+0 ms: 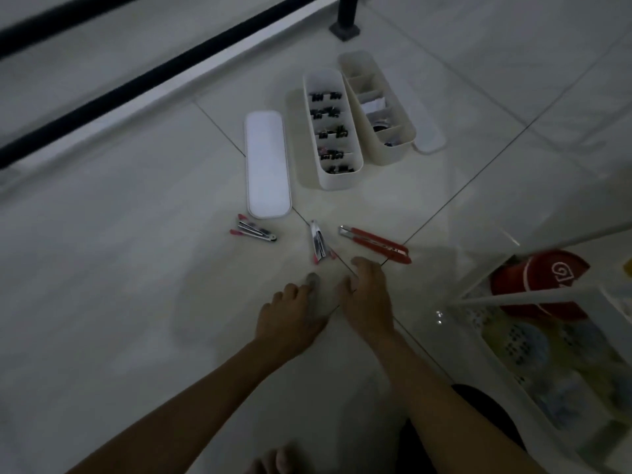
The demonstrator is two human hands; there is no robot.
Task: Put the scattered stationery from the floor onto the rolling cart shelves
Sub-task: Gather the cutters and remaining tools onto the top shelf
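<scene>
On the pale tiled floor lie a red utility knife (pixel 376 243), a metal staple remover with pink tips (pixel 319 246) and a second one (pixel 254 229) further left. Behind them stand two white divided organiser boxes: one (pixel 332 130) holds black binder clips, the other (pixel 376 107) holds small items. A white lid (pixel 266 164) lies flat to their left. My left hand (pixel 290 321) rests on the floor with a small grey object (pixel 313 295) under its fingers. My right hand (pixel 367 299) is beside it, fingers apart, just below the knife. The white rolling cart (pixel 533 295) stands at right.
The cart shelf holds a red round container (pixel 543 278) and coloured items below. A black railing (pixel 136 80) crosses the upper left, with a black post foot (pixel 345 29) at the top. A second lid (pixel 429 142) lies behind the right box. My foot (pixel 273 460) shows at the bottom.
</scene>
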